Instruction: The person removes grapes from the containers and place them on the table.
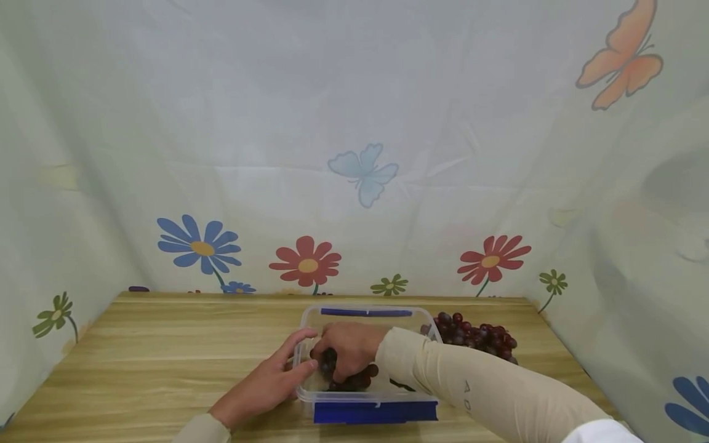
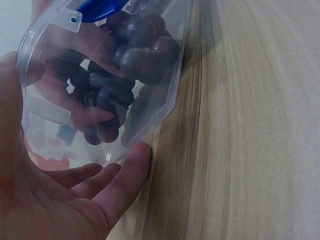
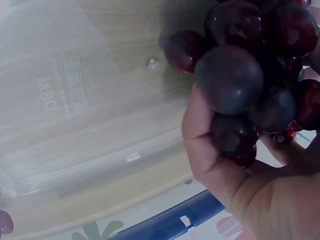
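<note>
A clear plastic food container (image 1: 382,397) with blue clip latches stands lidless on the table. My right hand (image 1: 354,347) reaches down inside its left half and grips a bunch of dark red grapes (image 3: 230,80). In the right wrist view, the thumb and fingers curl round the bunch from below. Through the container's wall, the left wrist view also shows these grapes (image 2: 145,45). My left hand (image 1: 271,381) holds the container's left side, its thumb over the rim and its other fingers against the outer wall.
More red grapes (image 1: 479,337) lie heaped on the wooden table (image 1: 194,344) just right of the container, partly behind the right forearm. A blue latch (image 1: 376,412) hangs along the front. A curtain (image 1: 266,123) printed with flowers and butterflies encloses the back and sides.
</note>
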Available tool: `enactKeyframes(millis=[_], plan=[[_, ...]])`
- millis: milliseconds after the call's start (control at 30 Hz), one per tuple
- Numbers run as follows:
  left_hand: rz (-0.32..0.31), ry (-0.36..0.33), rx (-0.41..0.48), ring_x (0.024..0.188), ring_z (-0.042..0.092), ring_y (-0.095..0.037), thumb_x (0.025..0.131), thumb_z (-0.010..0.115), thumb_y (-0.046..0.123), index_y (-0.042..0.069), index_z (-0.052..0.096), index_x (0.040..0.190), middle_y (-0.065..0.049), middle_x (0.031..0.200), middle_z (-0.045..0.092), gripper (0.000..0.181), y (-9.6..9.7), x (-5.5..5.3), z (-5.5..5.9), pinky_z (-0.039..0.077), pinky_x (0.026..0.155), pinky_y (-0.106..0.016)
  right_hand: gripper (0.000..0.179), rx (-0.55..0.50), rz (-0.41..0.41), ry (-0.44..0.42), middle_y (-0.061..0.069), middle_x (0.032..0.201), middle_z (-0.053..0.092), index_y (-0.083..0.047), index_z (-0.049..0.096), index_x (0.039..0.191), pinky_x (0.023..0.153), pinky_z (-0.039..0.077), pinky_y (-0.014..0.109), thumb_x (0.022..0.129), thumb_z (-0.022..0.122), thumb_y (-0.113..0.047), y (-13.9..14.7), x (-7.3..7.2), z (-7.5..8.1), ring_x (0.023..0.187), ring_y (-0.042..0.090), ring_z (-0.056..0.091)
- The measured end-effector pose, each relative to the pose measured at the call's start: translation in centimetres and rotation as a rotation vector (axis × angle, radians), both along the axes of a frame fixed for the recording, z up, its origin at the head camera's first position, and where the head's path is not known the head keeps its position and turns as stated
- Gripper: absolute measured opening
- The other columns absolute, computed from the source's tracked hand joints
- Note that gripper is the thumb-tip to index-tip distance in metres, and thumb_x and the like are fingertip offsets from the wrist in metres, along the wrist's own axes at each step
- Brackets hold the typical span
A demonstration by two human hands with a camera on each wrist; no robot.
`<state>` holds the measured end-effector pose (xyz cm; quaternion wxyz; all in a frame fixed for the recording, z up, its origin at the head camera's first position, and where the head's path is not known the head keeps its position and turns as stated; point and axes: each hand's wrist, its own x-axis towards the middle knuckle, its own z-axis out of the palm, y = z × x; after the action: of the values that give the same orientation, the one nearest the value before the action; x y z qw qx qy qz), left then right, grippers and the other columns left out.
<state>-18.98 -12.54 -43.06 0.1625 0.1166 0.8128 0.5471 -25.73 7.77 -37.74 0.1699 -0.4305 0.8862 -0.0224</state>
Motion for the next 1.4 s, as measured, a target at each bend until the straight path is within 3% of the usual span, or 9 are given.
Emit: enactKeyframes(millis=[300, 533, 667, 833, 1167, 1267, 1333, 1400], plan=[[0.014, -0.012, -0.027, 0.071, 0.059, -0.021, 0.105, 0.060, 0.046, 0.042, 0.037, 0.152, -0.018, 0.140, 0.051, 0.053, 0.1, 0.0, -0.1, 0.047, 0.064, -0.032, 0.037, -0.027, 0.047, 0.044, -0.007, 0.106, 0.064, -0.031, 0.076, 0.115, 0.081, 0.048, 0.014, 0.080, 0.086, -0.023, 0.6, -0.2, -0.1, 0.088, 0.003, 0.057], [0.017, -0.008, -0.032, 0.078, 0.061, -0.024, 0.105, 0.060, 0.043, 0.040, 0.037, 0.152, -0.022, 0.145, 0.045, 0.052, 0.0, 0.0, -0.1, 0.048, 0.064, -0.033, 0.037, 0.021, 0.013, 0.078, -0.007, 0.107, 0.064, -0.032, 0.077, 0.122, 0.087, 0.049, 0.015, 0.087, 0.084, -0.042, 0.5, 0.2, -0.4, 0.091, 0.002, 0.058], [0.015, -0.007, -0.032, 0.064, 0.055, -0.020, 0.105, 0.060, 0.043, 0.041, 0.037, 0.152, -0.022, 0.143, 0.046, 0.052, 0.0, 0.1, -0.1, 0.046, 0.061, -0.031, 0.033, 0.034, 0.011, 0.097, -0.008, 0.106, 0.063, -0.034, 0.077, 0.120, 0.084, 0.048, 0.015, 0.087, 0.083, -0.038, 0.3, 0.3, -0.8, 0.090, 0.002, 0.057], [0.000, 0.002, -0.024, 0.061, 0.052, -0.018, 0.106, 0.059, 0.043, 0.040, 0.036, 0.152, -0.019, 0.134, 0.053, 0.052, 0.0, 0.0, -0.1, 0.045, 0.059, -0.030, 0.031, 0.006, 0.006, 0.071, -0.008, 0.102, 0.062, -0.033, 0.079, 0.115, 0.078, 0.047, 0.015, 0.084, 0.083, -0.028, 0.4, 0.0, -1.1, 0.085, 0.003, 0.055], [-0.003, 0.009, -0.045, 0.061, 0.054, -0.020, 0.105, 0.059, 0.045, 0.042, 0.036, 0.152, -0.013, 0.118, 0.060, 0.052, 0.0, 0.0, -0.1, 0.046, 0.059, -0.031, 0.038, -0.065, 0.053, 0.100, -0.004, 0.124, 0.064, -0.032, 0.078, 0.120, 0.090, 0.052, 0.019, 0.083, 0.082, -0.023, 1.8, -0.3, -0.8, 0.099, 0.006, 0.061], [-0.007, 0.011, -0.046, 0.060, 0.053, -0.018, 0.106, 0.058, 0.044, 0.042, 0.035, 0.153, -0.011, 0.103, 0.061, 0.053, 0.0, -0.1, -0.2, 0.046, 0.059, -0.030, 0.038, -0.071, 0.045, 0.126, -0.003, 0.133, 0.061, -0.032, 0.076, 0.123, 0.092, 0.054, 0.025, 0.086, 0.080, -0.023, 2.4, -0.1, -0.3, 0.105, 0.009, 0.062], [-0.004, 0.009, -0.046, 0.059, 0.052, -0.018, 0.106, 0.058, 0.044, 0.042, 0.035, 0.153, -0.012, 0.104, 0.061, 0.053, 0.0, -0.1, -0.2, 0.047, 0.059, -0.030, 0.038, -0.061, 0.044, 0.158, -0.002, 0.137, 0.059, -0.033, 0.076, 0.124, 0.091, 0.056, 0.028, 0.088, 0.080, -0.024, 2.6, 0.0, 0.1, 0.106, 0.011, 0.063], [0.002, 0.002, -0.043, 0.060, 0.052, -0.018, 0.106, 0.058, 0.045, 0.044, 0.035, 0.153, -0.017, 0.121, 0.059, 0.052, 0.0, -0.1, -0.2, 0.047, 0.060, -0.031, 0.038, -0.053, 0.052, 0.175, -0.001, 0.139, 0.058, -0.032, 0.075, 0.126, 0.093, 0.056, 0.029, 0.090, 0.080, -0.025, 2.9, 0.2, 0.6, 0.108, 0.012, 0.064]])
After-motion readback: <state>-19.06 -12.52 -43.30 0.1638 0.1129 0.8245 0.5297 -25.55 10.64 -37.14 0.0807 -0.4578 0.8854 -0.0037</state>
